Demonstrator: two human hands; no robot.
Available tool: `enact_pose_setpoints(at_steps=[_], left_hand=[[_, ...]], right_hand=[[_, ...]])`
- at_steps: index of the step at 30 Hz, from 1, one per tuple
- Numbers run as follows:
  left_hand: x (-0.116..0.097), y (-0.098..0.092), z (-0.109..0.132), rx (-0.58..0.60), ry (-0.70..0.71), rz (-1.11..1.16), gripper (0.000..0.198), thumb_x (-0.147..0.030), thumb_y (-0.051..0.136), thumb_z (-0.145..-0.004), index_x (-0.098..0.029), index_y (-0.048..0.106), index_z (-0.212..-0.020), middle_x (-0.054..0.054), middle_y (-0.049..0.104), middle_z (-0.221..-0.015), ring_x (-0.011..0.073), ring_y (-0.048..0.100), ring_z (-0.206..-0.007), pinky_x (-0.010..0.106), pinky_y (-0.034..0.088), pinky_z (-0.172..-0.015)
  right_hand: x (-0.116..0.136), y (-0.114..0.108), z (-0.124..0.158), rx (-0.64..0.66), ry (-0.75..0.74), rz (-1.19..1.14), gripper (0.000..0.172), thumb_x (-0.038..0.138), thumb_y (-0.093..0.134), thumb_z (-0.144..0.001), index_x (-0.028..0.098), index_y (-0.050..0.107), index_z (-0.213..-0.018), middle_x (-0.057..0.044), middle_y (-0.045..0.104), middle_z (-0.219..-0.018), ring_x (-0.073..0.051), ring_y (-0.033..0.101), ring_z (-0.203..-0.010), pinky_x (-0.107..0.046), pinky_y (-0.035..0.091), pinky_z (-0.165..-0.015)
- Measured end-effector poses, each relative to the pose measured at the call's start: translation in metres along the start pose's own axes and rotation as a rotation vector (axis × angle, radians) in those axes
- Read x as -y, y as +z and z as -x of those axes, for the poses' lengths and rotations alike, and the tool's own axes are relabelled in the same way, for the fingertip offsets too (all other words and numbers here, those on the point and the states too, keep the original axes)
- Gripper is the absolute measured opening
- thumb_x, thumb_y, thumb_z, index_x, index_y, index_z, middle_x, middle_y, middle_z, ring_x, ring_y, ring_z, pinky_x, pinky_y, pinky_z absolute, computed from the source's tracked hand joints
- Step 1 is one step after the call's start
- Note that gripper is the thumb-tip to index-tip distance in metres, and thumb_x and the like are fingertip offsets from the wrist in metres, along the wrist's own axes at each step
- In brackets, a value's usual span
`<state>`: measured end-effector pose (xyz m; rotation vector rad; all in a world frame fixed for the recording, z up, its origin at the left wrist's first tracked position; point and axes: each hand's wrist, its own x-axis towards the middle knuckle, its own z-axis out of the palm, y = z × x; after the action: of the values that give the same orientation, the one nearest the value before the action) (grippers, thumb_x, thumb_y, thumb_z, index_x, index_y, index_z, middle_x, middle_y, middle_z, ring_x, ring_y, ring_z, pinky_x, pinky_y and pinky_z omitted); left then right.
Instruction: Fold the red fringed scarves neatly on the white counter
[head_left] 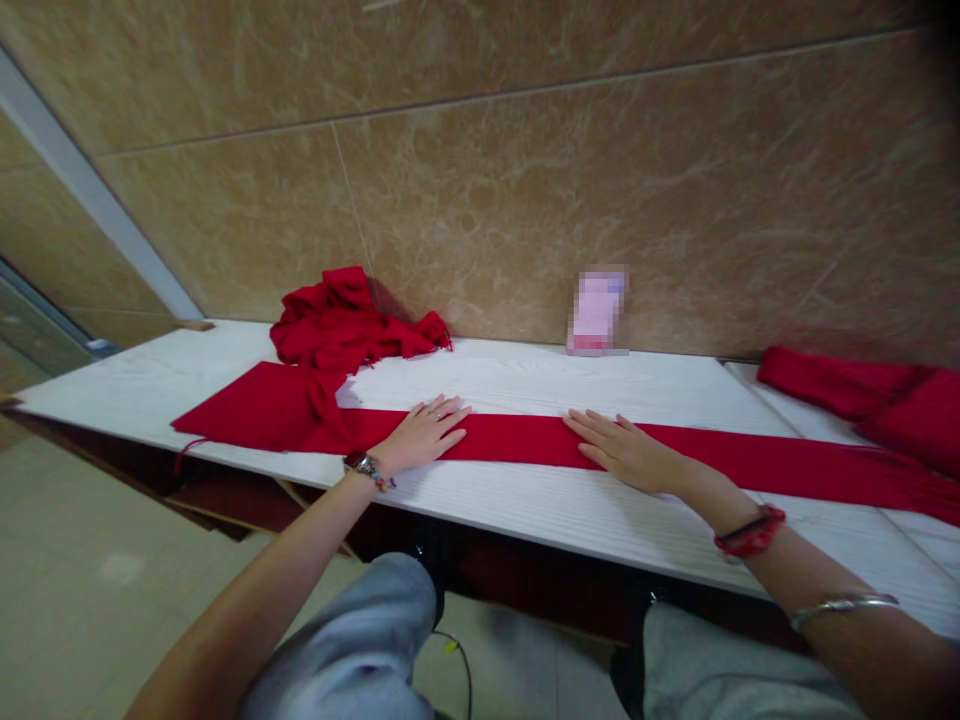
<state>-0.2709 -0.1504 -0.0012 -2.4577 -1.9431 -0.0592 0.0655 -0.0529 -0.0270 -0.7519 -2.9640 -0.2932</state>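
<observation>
A long red scarf [514, 438] lies stretched along the white table, folded into a narrow, smooth strip in the middle. Its left end spreads wider and looks loosely gathered, and fringe shows at the right end. My left hand [422, 434] rests flat on the strip, fingers spread. To its right, my right hand [626, 450] also lies flat on the cloth, fingers stretched toward the left. Neither hand grips the fabric. Bare red strip shows between the two hands.
Against the tiled wall sits a crumpled red cloth heap [337, 320] at the back left. A blurred pink item [596, 312] leans on the wall. More folded red cloth [847, 385] lies at the right. The white table [495, 510] has its front edge near my knees.
</observation>
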Motion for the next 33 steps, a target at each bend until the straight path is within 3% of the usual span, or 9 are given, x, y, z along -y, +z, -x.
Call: enact_pose_setpoints(at_steps=[3,5,10,13,18,23,28,30,33], left_hand=[[-0.007,-0.01,-0.006,0.087,-0.035,0.023,0.049,-0.042,0.025,-0.092,-0.027,0.025,-0.138,0.004,0.018,-0.147,0.0245,0.01,-0.134,0.046,0.014,-0.105],[-0.022,-0.017,-0.016,0.114,-0.027,0.055,0.051,-0.042,0.023,-0.091,-0.023,0.022,-0.139,0.007,0.014,-0.147,0.0246,0.008,-0.135,0.047,0.014,-0.105],[-0.067,-0.013,-0.042,0.02,0.031,0.038,0.054,-0.033,0.022,-0.09,-0.011,0.02,-0.139,0.011,0.015,-0.146,0.0224,0.012,-0.134,0.043,0.018,-0.106],[-0.074,0.0,-0.044,-0.031,0.009,-0.014,0.052,-0.032,0.021,-0.09,-0.011,0.026,-0.137,0.01,0.023,-0.145,0.0223,0.017,-0.133,0.042,0.019,-0.106],[-0.065,0.006,-0.038,-0.023,0.047,-0.063,0.053,-0.034,0.019,-0.09,-0.014,0.027,-0.138,0.006,0.025,-0.144,0.022,0.019,-0.133,0.041,0.019,-0.106],[-0.062,0.002,-0.042,0.041,0.043,-0.064,0.054,-0.034,0.019,-0.089,-0.015,0.025,-0.139,0.006,0.021,-0.145,0.0241,0.017,-0.133,0.043,0.021,-0.105],[-0.057,0.004,-0.047,0.082,0.027,-0.048,0.054,-0.034,0.02,-0.088,-0.017,0.025,-0.139,0.006,0.02,-0.146,0.0249,0.017,-0.133,0.045,0.021,-0.104],[-0.053,0.004,-0.049,0.113,0.006,-0.032,0.054,-0.035,0.02,-0.088,-0.019,0.023,-0.14,0.006,0.019,-0.146,0.025,0.017,-0.133,0.046,0.02,-0.104],[-0.054,0.0,-0.057,0.191,-0.053,-0.021,0.054,-0.037,0.021,-0.088,-0.02,0.022,-0.14,0.007,0.017,-0.146,0.0259,0.014,-0.134,0.048,0.018,-0.104]], right_hand=[[-0.007,-0.004,0.008,-0.002,0.092,0.014,0.045,0.026,0.02,-0.092,0.019,0.038,-0.132,-0.013,0.034,-0.14,-0.03,0.031,-0.127,-0.057,0.037,-0.089],[0.005,-0.015,-0.002,-0.032,0.163,-0.032,0.046,0.03,0.021,-0.092,0.014,0.036,-0.134,-0.015,0.034,-0.139,-0.029,0.031,-0.127,-0.056,0.036,-0.092],[0.055,-0.038,-0.05,-0.108,0.181,-0.158,0.051,0.036,0.021,-0.093,0.009,0.031,-0.135,-0.017,0.029,-0.141,-0.027,0.024,-0.13,-0.053,0.028,-0.099],[0.059,-0.035,-0.056,-0.056,0.201,-0.134,0.05,0.036,0.023,-0.093,0.009,0.033,-0.133,-0.017,0.03,-0.141,-0.028,0.024,-0.13,-0.054,0.027,-0.1],[0.015,-0.021,-0.01,0.029,0.275,-0.029,0.043,0.031,0.022,-0.093,0.018,0.038,-0.131,-0.011,0.03,-0.142,-0.028,0.027,-0.129,-0.058,0.031,-0.095],[-0.058,-0.003,0.076,0.074,0.482,0.097,0.044,0.026,0.021,-0.093,0.022,0.035,-0.134,-0.009,0.031,-0.142,-0.03,0.03,-0.128,-0.059,0.035,-0.091],[-0.116,0.013,0.152,0.087,0.649,0.191,0.041,0.021,0.024,-0.092,0.021,0.046,-0.127,-0.011,0.037,-0.139,-0.03,0.035,-0.125,-0.055,0.038,-0.09],[-0.125,0.014,0.163,0.101,0.671,0.235,0.04,0.017,0.026,-0.09,0.02,0.051,-0.122,-0.012,0.04,-0.136,-0.031,0.037,-0.123,-0.055,0.04,-0.089],[-0.12,0.008,0.15,0.058,0.654,0.259,0.038,0.015,0.029,-0.089,0.016,0.053,-0.119,-0.016,0.041,-0.135,-0.034,0.034,-0.124,-0.058,0.039,-0.088]])
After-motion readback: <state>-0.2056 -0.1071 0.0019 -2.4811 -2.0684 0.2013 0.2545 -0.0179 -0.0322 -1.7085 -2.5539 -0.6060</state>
